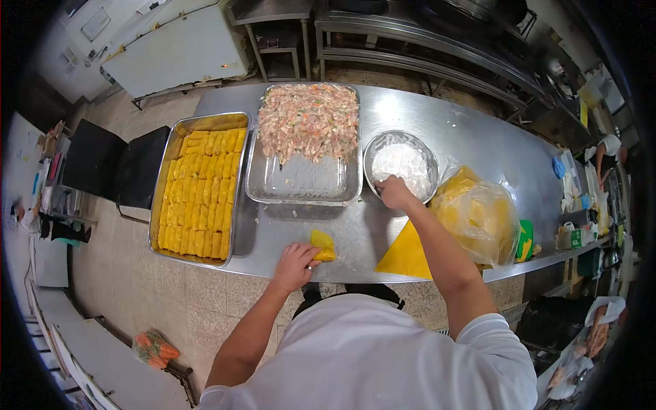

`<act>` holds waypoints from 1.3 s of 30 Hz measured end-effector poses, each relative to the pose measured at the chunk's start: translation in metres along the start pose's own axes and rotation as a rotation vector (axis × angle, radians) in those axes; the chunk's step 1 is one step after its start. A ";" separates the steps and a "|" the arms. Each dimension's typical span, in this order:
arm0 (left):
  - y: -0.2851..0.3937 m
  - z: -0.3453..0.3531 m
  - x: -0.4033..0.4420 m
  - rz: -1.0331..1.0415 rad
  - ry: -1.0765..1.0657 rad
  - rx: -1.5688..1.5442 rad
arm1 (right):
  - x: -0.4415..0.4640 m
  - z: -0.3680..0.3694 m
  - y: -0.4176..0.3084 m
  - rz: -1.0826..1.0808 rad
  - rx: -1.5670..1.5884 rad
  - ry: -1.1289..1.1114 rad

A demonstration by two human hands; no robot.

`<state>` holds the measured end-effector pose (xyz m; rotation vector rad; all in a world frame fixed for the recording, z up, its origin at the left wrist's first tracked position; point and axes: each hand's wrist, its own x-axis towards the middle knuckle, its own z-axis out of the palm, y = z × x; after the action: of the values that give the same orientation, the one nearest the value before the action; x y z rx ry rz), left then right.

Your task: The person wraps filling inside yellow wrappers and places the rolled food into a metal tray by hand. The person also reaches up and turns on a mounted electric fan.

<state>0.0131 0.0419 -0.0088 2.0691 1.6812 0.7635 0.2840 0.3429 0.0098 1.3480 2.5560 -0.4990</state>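
Observation:
My left hand [294,266] is closed on the near side of a spring roll [323,247] in a yellow wrapper, partly folded, at the table's front edge. My right hand [393,193] reaches over the near rim of a round metal bowl [427,147] with white paste or liquid in it. Its fingers are curled together; anything between them is hidden. Right of that forearm lie yellow wrapper sheets [404,256], partly under a clear plastic bag [482,215]. Beyond my left hand stands a deep metal tray [301,195] of chopped, mixed filling [307,119].
On the left, a metal tray [239,164] holds rows of finished yellow rolls [201,195]. All this stands on a steel table [389,102]. A black chair [140,167] is beyond the left end. A bag of carrots [156,347] sits low at the left. Another person [608,154] shows at far right.

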 end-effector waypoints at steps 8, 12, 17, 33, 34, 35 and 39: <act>0.008 -0.001 -0.003 -0.008 0.055 -0.011 | -0.069 -0.032 -0.016 0.224 1.302 -0.014; 0.009 -0.001 -0.006 -0.031 0.052 -0.004 | -0.088 -0.008 -0.062 -0.142 0.814 0.119; 0.009 -0.004 -0.005 -0.022 0.066 0.009 | -0.110 0.005 -0.135 -0.510 0.165 0.196; 0.004 -0.001 -0.007 -0.038 0.032 0.008 | -0.119 0.014 -0.144 -0.537 -0.355 0.044; 0.005 -0.004 -0.006 -0.048 0.023 0.000 | -0.120 0.014 -0.138 -0.547 -0.317 0.060; 0.005 -0.005 -0.007 -0.044 0.032 -0.002 | -0.122 0.014 -0.130 -0.554 -0.280 0.074; 0.003 0.000 -0.005 -0.024 0.064 -0.010 | -0.124 0.012 -0.130 -0.540 -0.056 0.266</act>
<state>0.0144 0.0368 -0.0077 2.0338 1.7293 0.8374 0.2458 0.1766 0.0663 0.7298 3.1323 -0.3422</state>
